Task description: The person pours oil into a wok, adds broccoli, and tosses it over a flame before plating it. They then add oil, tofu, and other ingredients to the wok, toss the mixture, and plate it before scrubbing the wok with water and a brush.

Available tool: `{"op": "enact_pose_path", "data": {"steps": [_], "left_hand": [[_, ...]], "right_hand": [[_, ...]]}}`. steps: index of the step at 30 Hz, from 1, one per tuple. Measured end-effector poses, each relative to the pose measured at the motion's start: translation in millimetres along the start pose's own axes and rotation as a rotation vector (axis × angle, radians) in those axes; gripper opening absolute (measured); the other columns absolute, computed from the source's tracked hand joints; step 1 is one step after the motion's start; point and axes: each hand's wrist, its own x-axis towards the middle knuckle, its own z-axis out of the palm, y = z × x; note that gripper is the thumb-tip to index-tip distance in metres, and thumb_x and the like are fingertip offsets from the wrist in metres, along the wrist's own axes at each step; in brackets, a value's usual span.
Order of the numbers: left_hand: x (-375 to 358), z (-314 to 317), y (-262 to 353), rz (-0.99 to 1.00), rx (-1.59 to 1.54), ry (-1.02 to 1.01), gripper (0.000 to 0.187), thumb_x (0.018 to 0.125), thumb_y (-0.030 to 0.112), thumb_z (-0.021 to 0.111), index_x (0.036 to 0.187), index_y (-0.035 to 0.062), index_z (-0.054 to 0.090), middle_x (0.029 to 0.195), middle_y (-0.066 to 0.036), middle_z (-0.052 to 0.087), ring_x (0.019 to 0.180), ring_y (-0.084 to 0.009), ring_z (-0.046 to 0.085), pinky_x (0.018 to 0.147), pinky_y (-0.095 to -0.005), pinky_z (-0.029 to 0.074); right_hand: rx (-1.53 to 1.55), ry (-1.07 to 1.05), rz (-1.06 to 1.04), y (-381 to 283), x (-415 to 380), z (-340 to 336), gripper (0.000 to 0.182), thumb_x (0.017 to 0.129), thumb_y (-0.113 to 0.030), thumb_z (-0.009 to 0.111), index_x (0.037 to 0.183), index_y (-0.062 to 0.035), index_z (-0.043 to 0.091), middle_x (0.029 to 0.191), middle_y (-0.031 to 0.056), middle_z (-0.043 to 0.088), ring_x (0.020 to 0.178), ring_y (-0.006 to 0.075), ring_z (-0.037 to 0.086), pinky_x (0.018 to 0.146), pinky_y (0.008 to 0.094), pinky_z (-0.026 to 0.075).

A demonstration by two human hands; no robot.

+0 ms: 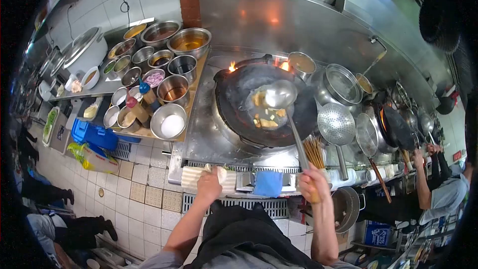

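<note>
My right hand (314, 183) is closed round the handle of a long metal ladle (281, 93). The ladle's bowl hangs over the large black wok (231, 119), covering part of what lies inside. Pale and browned food pieces (266, 122) sit in steaming liquid at the wok's middle, and flames show behind its far rim. Down at the stove's front edge, my left hand (209, 185) grips a whitish towel (191, 178), with a bit of cloth standing up at the fingers. A blue cloth (268, 184) lies between my hands.
To the left, a seasoning board holds several metal bowls (189, 41) and squeeze bottles (137, 108). Right of the wok are a perforated skimmer (336, 123), a bamboo brush (313, 152) and a pot (343, 83). A co-worker (445, 189) stands at another wok (398, 125) on the right.
</note>
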Motion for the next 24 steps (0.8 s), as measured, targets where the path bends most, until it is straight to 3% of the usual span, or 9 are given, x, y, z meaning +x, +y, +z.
{"op": "enact_pose_path", "data": {"steps": [4,5,7,8,10,11,16,20,24], "left_hand": [[7,-3,-15,0.021,-0.176,-0.028,0.063,0.069,0.020,0.071,0.124,-0.0004,0.049,0.105,-0.024,0.062,0.096,-0.0339,0.063,0.083,-0.0388,0.051],[8,3,-22,-0.011,-0.600,-0.050,0.059,0.070,0.019,0.070,0.122,-0.0001,0.050,0.103,-0.020,0.063,0.095,-0.0312,0.064,0.081,-0.0372,0.052],[3,2,-15,-0.139,-1.300,-0.140,0.051,0.076,0.016,0.063,0.123,0.0015,0.048,0.100,-0.012,0.062,0.092,-0.0257,0.064,0.077,-0.0357,0.054],[-1,0,-9,-0.141,-1.294,-0.142,0.051,0.076,0.016,0.063,0.123,0.0015,0.048,0.100,-0.012,0.062,0.092,-0.0257,0.064,0.077,-0.0357,0.054],[-5,-3,-3,-0.415,-1.742,-0.253,0.049,0.081,0.015,0.057,0.126,0.0015,0.044,0.103,-0.014,0.062,0.091,-0.0263,0.064,0.077,-0.0397,0.055],[1,13,-14,-0.346,-1.823,-0.362,0.046,0.086,0.016,0.053,0.128,0.0002,0.041,0.105,-0.016,0.062,0.092,-0.0277,0.065,0.077,-0.0427,0.055],[-2,2,5,-0.253,-1.929,-0.471,0.041,0.088,0.015,0.055,0.124,0.0006,0.043,0.106,-0.017,0.061,0.093,-0.0293,0.065,0.080,-0.0434,0.056],[-7,-4,20,-0.208,-1.891,-0.370,0.040,0.088,0.014,0.058,0.122,-0.0011,0.044,0.105,-0.017,0.062,0.091,-0.0290,0.066,0.080,-0.0417,0.056],[-8,-2,18,-0.184,-1.881,-0.288,0.039,0.089,0.016,0.059,0.121,-0.0022,0.046,0.105,-0.016,0.062,0.090,-0.0277,0.067,0.079,-0.0404,0.056]], "right_hand": [[-0.018,0.024,-0.004,-6,5,-23,0.022,0.089,-0.004,0.050,0.109,-0.0124,0.046,0.064,0.0026,0.046,0.039,0.0099,0.041,0.032,0.0247,0.031],[0.105,-0.048,0.034,-11,3,-33,0.024,0.088,-0.004,0.052,0.111,-0.0119,0.047,0.063,0.0030,0.047,0.039,0.0105,0.041,0.032,0.0256,0.031],[0.018,0.000,0.003,6,9,-26,0.025,0.088,-0.004,0.053,0.111,-0.0117,0.046,0.064,0.0034,0.048,0.038,0.0107,0.041,0.032,0.0255,0.031],[-0.075,0.040,-0.020,13,10,-23,0.026,0.088,-0.004,0.053,0.112,-0.0114,0.046,0.064,0.0039,0.049,0.038,0.0108,0.041,0.032,0.0254,0.031],[-0.122,0.037,-0.014,8,4,-29,0.034,0.087,-0.003,0.055,0.120,-0.0106,0.048,0.063,0.0036,0.049,0.038,0.0114,0.042,0.032,0.0248,0.032],[-0.221,0.035,-0.034,2,1,-34,0.039,0.086,-0.002,0.055,0.123,-0.0105,0.049,0.063,0.0035,0.050,0.039,0.0117,0.043,0.033,0.0255,0.033],[-0.718,0.209,-0.281,19,15,-15,0.049,0.083,-0.001,0.057,0.131,-0.0042,0.048,0.064,0.0016,0.052,0.041,0.0105,0.045,0.037,0.0245,0.036],[-0.581,0.045,-0.165,18,9,-21,0.056,0.082,-0.002,0.058,0.136,-0.0033,0.045,0.062,0.0006,0.050,0.042,0.0104,0.046,0.037,0.0244,0.036],[-0.609,0.074,-0.166,6,-6,-37,0.053,0.083,-0.001,0.056,0.135,-0.0033,0.046,0.061,0.0015,0.050,0.042,0.0103,0.047,0.039,0.0242,0.037]]}}
